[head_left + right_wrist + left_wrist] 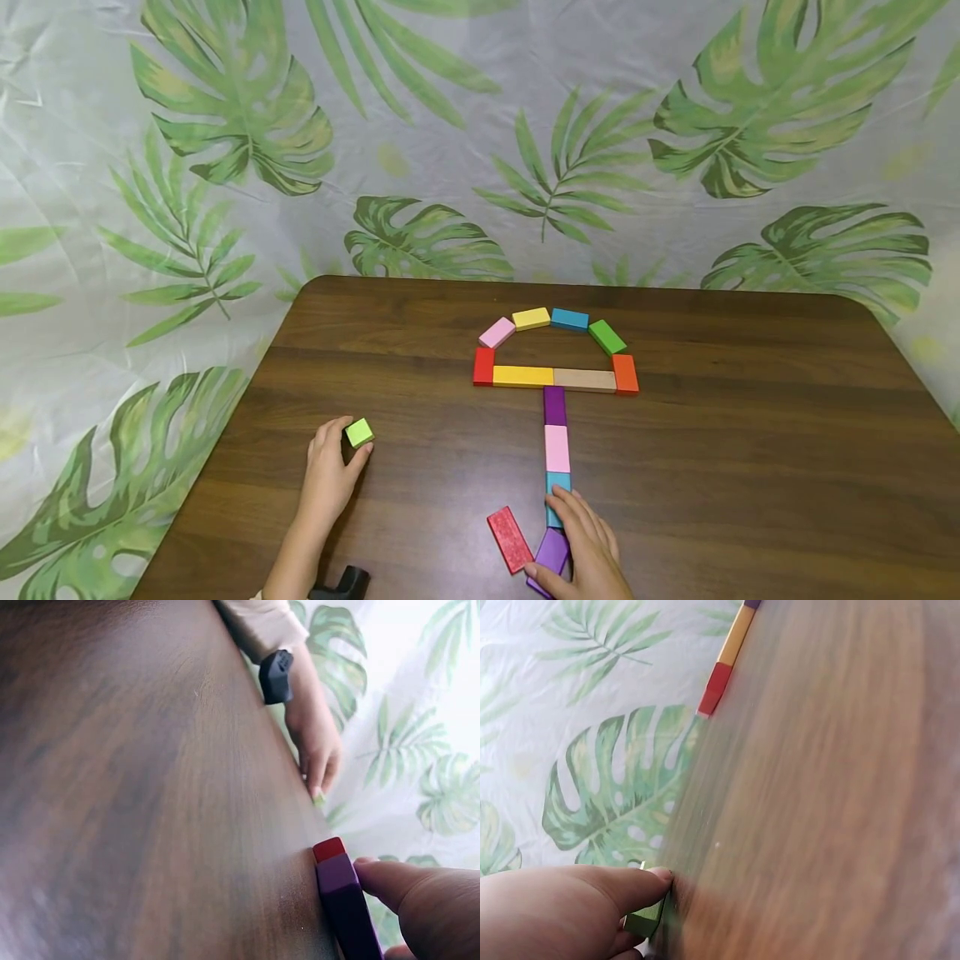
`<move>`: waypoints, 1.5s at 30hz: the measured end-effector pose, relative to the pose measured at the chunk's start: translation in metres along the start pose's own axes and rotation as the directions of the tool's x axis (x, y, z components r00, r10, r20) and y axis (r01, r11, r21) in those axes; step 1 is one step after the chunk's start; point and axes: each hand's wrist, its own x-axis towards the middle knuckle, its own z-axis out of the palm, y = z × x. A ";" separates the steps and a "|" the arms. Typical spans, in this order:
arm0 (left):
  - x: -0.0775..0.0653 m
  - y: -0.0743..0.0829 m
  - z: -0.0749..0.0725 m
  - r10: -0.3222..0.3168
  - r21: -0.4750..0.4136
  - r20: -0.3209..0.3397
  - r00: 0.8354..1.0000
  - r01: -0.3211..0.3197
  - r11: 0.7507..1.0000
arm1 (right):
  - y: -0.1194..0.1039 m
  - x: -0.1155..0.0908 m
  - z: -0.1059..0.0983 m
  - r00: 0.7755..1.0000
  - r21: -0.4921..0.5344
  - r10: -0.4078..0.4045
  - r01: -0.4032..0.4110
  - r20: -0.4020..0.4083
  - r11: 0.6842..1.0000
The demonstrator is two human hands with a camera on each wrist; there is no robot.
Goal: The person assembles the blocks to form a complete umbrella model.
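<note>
My left hand [330, 467] holds a lime green cube [360, 433] between thumb and fingers, low over the table's left side. In the left wrist view the thumb covers part of this green block [645, 921]. My right hand [588, 542] grips a tilted purple block [550, 557], thumb at its lower left edge. Its index fingertip lies over the teal block [558, 483] just above. Beside the purple block lies a slanted red block [510, 540]. In the right wrist view the thumb touches the purple block's [339, 876] side.
A pink block [557, 448] and a dark purple block [554, 406] continue the column upward. It meets a yellow bar [523, 377] and a tan bar [585, 380], under an arch of several coloured blocks [570, 319]. Behind the brown table [712, 467] hangs a leaf-patterned cloth [585, 167].
</note>
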 end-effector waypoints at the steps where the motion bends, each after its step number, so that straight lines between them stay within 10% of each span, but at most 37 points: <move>1: 0.000 -0.001 0.000 0.006 0.004 -0.003 1.000 -0.005 1.000 | 0.000 0.000 0.000 1.000 0.000 0.001 -0.001 0.000 1.000; 18: -0.004 0.009 -0.001 0.098 -0.032 -0.122 0.988 -0.102 0.994 | 0.001 0.000 0.000 1.000 -0.003 -0.012 0.012 -0.004 1.000; 39: -0.012 0.052 0.001 0.459 -0.008 -0.303 0.835 -0.484 0.875 | 0.001 0.000 0.000 1.000 -0.010 -0.024 0.024 -0.012 1.000; 45: -0.015 0.067 0.002 0.500 -0.032 -0.279 0.820 -0.529 0.848 | 0.002 -0.001 0.001 1.000 -0.006 -0.022 0.022 -0.011 1.000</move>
